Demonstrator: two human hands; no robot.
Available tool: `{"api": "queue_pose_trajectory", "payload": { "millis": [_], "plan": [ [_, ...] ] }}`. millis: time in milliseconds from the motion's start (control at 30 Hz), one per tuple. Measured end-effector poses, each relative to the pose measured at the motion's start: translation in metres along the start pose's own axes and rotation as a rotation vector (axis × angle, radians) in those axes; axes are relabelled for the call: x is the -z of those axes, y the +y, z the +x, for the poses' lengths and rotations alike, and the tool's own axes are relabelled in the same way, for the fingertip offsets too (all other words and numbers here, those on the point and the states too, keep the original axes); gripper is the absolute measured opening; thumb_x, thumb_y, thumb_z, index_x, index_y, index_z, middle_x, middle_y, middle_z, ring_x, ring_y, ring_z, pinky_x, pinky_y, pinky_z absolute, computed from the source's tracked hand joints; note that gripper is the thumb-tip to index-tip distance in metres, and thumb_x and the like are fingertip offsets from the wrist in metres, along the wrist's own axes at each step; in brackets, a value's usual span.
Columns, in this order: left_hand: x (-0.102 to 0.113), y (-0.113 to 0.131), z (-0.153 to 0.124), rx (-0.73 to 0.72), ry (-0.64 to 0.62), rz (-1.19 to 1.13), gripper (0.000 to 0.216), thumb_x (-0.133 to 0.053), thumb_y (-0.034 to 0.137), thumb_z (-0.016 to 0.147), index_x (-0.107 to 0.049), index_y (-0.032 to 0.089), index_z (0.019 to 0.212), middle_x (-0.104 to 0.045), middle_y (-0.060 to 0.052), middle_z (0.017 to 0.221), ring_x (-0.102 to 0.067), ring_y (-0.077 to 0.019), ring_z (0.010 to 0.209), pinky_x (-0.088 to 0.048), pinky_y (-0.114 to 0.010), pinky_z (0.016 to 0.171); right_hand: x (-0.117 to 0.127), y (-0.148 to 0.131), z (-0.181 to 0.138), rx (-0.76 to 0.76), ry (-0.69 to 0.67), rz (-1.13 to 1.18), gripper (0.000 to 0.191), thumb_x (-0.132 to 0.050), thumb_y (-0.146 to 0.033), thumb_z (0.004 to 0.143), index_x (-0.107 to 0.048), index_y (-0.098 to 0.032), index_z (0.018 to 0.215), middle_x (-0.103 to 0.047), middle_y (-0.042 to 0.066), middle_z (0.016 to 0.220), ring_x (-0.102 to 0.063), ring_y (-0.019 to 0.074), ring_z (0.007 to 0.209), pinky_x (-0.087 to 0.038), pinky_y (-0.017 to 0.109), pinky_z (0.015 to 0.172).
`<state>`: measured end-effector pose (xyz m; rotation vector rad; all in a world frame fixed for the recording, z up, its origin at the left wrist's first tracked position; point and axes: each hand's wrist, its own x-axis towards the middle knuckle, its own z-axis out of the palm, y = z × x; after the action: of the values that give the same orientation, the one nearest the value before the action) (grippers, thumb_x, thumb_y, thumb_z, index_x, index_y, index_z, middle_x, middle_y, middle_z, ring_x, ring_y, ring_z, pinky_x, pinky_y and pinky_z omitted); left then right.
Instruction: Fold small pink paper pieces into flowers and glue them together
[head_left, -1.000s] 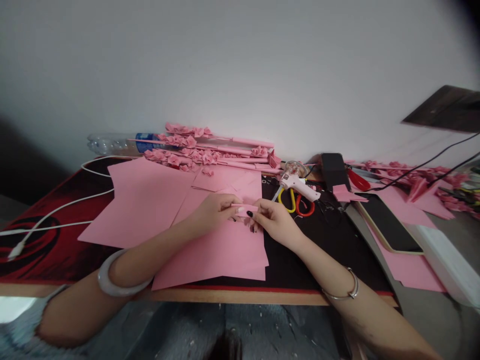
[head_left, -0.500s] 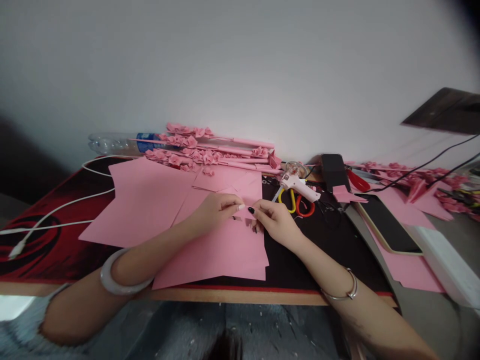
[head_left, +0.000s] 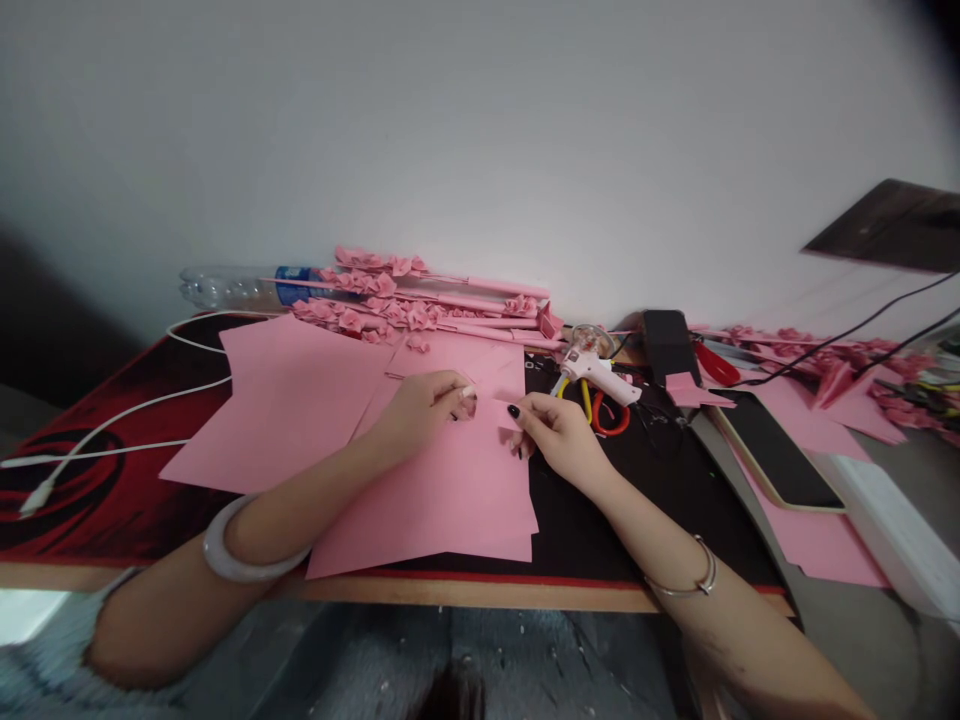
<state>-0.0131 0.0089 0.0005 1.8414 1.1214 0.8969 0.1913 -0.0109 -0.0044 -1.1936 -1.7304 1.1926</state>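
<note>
Over a stack of pink paper sheets [head_left: 435, 515], my right hand [head_left: 559, 435] pinches a small piece of pink paper [head_left: 504, 410] between thumb and fingers. Its outline partly blends into the sheets below. My left hand [head_left: 424, 415] is a short way to the left, thumb and fingertips together in a pinch. Whether anything is between those left fingertips I cannot make out. A larger pink sheet [head_left: 281, 400] with a notched edge lies left of the stack.
Pink paper flowers on stems [head_left: 390, 315] lie along the wall, beside a plastic bottle [head_left: 232, 287]. A glue gun [head_left: 600, 375] rests over scissors [head_left: 609, 412] right of the stack. Farther right are a phone [head_left: 784, 450] and a white box [head_left: 892, 530]. White cables [head_left: 135, 400] cross the left side.
My hands have moved apart. My left hand has shifted slightly left and up, away from the small paper, and my right hand slightly right, still pinching it.
</note>
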Motion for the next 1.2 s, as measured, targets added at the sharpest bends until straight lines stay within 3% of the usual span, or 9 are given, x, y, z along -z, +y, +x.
{"api": "queue_pose_trajectory", "payload": {
  "millis": [133,233,433,667,867,1067,1200],
  "plan": [
    [-0.001,-0.001,0.001,-0.023,0.032,0.014,0.022,-0.05,0.031,0.084,-0.059,0.016,0.097,-0.067,-0.005,0.087,-0.062,-0.0142,0.074,-0.05,-0.026,0.07,0.0,0.0,0.0,-0.036,0.003,0.054,0.028,-0.049,-0.037,0.085,-0.048,-0.017,0.066,-0.059,-0.001,0.052,-0.051,0.0089,0.039,-0.04,0.019,0.041],
    [-0.004,-0.002,0.0,-0.126,-0.02,0.079,0.036,-0.065,0.032,0.074,-0.059,0.018,0.107,-0.065,-0.006,0.101,-0.06,-0.0151,0.08,-0.049,-0.025,0.071,-0.002,-0.001,0.0,-0.039,-0.012,0.061,0.032,-0.047,-0.04,0.086,-0.047,-0.017,0.064,-0.057,-0.002,0.05,-0.049,0.0077,0.037,-0.038,0.018,0.04],
    [-0.007,-0.003,-0.001,-0.301,-0.079,0.253,0.036,-0.064,0.025,0.074,-0.062,0.022,0.11,-0.065,-0.002,0.082,-0.056,-0.0139,0.07,-0.045,-0.024,0.065,-0.005,-0.006,-0.001,-0.025,-0.029,0.049,0.033,-0.045,-0.039,0.087,-0.046,-0.017,0.062,-0.052,-0.004,0.046,-0.046,0.0067,0.036,-0.037,0.018,0.04],
    [-0.008,-0.005,-0.001,-0.165,-0.055,0.152,0.03,-0.059,0.028,0.077,-0.064,0.018,0.105,-0.068,-0.005,0.098,-0.06,-0.0149,0.076,-0.046,-0.024,0.067,-0.005,-0.001,-0.002,-0.006,-0.073,0.129,0.021,-0.061,-0.033,0.077,-0.05,-0.016,0.083,-0.06,-0.002,0.061,-0.05,0.0073,0.04,-0.039,0.019,0.039],
    [-0.006,0.003,-0.002,-0.139,-0.083,0.093,0.028,-0.053,0.032,0.082,-0.065,0.021,0.105,-0.068,-0.004,0.105,-0.061,-0.0174,0.089,-0.047,-0.024,0.074,-0.005,0.001,0.0,0.013,-0.076,0.14,0.005,-0.05,-0.021,0.082,-0.047,-0.017,0.08,-0.061,-0.001,0.065,-0.052,0.0068,0.041,-0.041,0.018,0.04],
    [-0.006,0.005,-0.003,-0.102,-0.082,0.1,0.029,-0.044,0.03,0.087,-0.064,0.019,0.105,-0.069,-0.003,0.086,-0.062,-0.0147,0.074,-0.047,-0.024,0.069,-0.005,-0.003,0.001,-0.011,-0.02,0.155,0.008,-0.047,-0.024,0.082,-0.047,-0.016,0.081,-0.063,0.001,0.065,-0.053,0.0075,0.041,-0.042,0.019,0.04],
    [-0.006,0.003,-0.003,-0.052,-0.092,0.019,0.028,-0.042,0.031,0.088,-0.065,0.016,0.084,-0.067,-0.002,0.073,-0.063,-0.0144,0.069,-0.048,-0.024,0.067,-0.003,-0.002,0.002,-0.017,-0.014,0.166,0.008,-0.048,-0.024,0.081,-0.05,-0.016,0.079,-0.063,0.0,0.059,-0.053,0.008,0.04,-0.042,0.019,0.04]
  ]
}}
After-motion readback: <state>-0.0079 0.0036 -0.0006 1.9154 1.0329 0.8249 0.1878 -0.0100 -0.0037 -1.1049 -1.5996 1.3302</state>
